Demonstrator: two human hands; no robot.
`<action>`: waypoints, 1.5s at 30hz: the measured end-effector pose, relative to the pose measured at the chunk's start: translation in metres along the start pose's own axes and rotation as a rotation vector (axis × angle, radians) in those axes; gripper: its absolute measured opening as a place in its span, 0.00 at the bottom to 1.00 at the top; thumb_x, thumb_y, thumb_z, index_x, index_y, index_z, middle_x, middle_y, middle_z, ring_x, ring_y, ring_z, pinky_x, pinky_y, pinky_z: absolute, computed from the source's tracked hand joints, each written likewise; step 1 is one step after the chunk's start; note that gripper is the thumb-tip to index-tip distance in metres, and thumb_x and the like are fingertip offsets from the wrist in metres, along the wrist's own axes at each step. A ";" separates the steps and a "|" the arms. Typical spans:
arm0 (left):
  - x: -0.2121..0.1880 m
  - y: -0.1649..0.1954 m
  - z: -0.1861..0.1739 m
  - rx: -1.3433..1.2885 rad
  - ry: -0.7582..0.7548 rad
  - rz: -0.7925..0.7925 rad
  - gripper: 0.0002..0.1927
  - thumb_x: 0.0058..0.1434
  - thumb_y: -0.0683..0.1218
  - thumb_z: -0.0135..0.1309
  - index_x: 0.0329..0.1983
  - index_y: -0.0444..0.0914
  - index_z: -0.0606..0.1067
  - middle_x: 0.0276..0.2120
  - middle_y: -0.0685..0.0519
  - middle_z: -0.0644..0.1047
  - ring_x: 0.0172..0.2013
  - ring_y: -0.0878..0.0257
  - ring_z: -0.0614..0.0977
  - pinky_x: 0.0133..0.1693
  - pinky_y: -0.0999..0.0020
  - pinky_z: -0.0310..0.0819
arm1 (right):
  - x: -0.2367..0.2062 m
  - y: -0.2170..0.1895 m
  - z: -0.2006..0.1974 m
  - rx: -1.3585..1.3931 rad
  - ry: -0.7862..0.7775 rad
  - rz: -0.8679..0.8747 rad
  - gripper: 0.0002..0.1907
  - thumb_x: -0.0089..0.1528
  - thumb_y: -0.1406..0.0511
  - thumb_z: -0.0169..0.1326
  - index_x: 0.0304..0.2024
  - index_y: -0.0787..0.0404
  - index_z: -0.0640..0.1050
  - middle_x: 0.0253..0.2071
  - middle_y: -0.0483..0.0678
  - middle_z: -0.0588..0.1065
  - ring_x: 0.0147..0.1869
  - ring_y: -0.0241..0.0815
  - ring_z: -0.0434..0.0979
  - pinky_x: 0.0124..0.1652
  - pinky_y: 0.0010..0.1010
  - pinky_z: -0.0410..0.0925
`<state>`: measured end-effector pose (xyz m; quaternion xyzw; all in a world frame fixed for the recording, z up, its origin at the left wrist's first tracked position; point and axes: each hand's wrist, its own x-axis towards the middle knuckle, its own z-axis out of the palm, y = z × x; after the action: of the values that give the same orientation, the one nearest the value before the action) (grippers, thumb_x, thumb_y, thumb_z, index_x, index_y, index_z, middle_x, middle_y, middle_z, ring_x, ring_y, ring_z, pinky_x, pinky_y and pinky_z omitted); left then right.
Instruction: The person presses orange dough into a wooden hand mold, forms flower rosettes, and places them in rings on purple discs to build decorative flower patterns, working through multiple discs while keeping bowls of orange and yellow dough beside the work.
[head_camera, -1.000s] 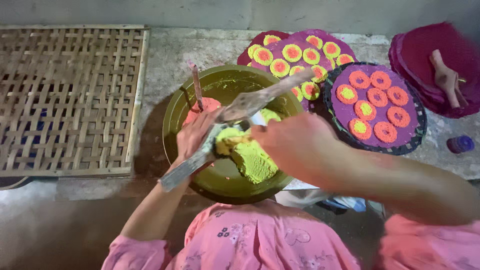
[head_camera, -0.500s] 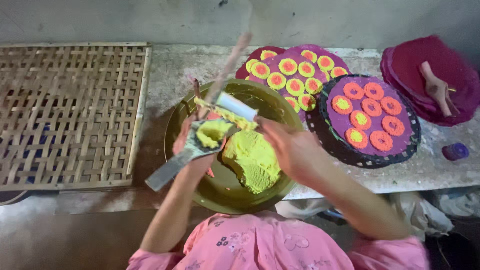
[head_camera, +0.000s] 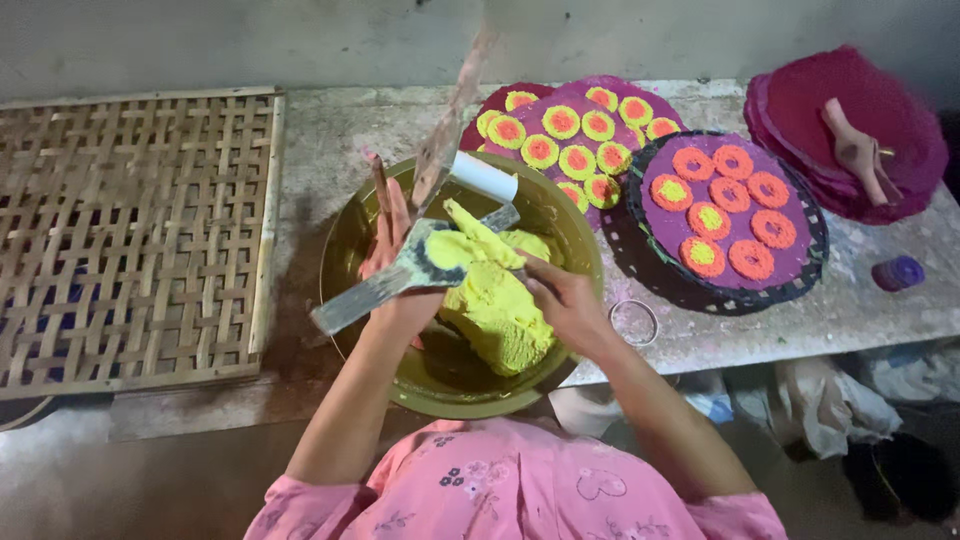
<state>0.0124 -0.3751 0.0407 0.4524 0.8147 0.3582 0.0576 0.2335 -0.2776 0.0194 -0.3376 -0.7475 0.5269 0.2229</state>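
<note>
Left hand: the left hand (head_camera: 400, 262) is closed round a flat metal press tool (head_camera: 400, 275), its handle running out to 8 o'clock and its head loaded with yellow dough
Right hand: the right hand (head_camera: 562, 300) has its fingers curled together, pressing dough onto the tool's head from 3 o'clock; it is not spread
Dough: the yellow dough (head_camera: 495, 305) lies heaped in the brass bowl (head_camera: 345, 250), just below both hands, with a lump drawn up onto the tool
Step in hand: by my reading, loading the tool with dough, not yet shaping a piece
Next move: it seems to call for a firm, even press, so the lump fills the head and does not slide back into the bowl
Around the bowl: a white roller (head_camera: 484, 176) rests at its 12 o'clock rim; purple trays of ringed discs (head_camera: 730, 210) sit at 2 o'clock
Further out: a woven bamboo mat (head_camera: 130, 230) lies at 9 o'clock on the desk (head_camera: 320, 130), well apart from the hands
</note>
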 end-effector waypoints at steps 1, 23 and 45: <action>0.002 0.001 0.002 0.019 0.029 0.044 0.59 0.53 0.55 0.65 0.78 0.36 0.42 0.72 0.35 0.56 0.55 0.38 0.76 0.49 0.46 0.74 | 0.001 0.001 0.005 -0.043 0.020 -0.046 0.23 0.68 0.67 0.49 0.66 0.63 0.72 0.29 0.41 0.74 0.29 0.29 0.65 0.30 0.25 0.64; -0.069 -0.019 0.066 -1.168 -1.046 -0.015 0.26 0.57 0.40 0.57 0.61 0.35 0.71 0.51 0.49 0.80 0.50 0.57 0.81 0.53 0.63 0.78 | -0.038 -0.070 -0.021 1.114 -0.145 -0.484 0.40 0.72 0.55 0.50 0.80 0.56 0.49 0.66 0.67 0.65 0.62 0.59 0.76 0.60 0.53 0.73; -0.084 0.020 0.046 -0.879 -1.038 0.195 0.25 0.59 0.47 0.58 0.60 0.38 0.72 0.54 0.49 0.79 0.53 0.57 0.80 0.55 0.60 0.74 | -0.125 -0.033 -0.081 0.597 -0.665 -0.048 0.46 0.63 0.53 0.65 0.76 0.58 0.59 0.76 0.53 0.60 0.78 0.40 0.60 0.73 0.37 0.56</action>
<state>0.0941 -0.4094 0.0001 0.5715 0.4162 0.3958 0.5862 0.3648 -0.3259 0.0809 -0.0533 -0.6013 0.7941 0.0704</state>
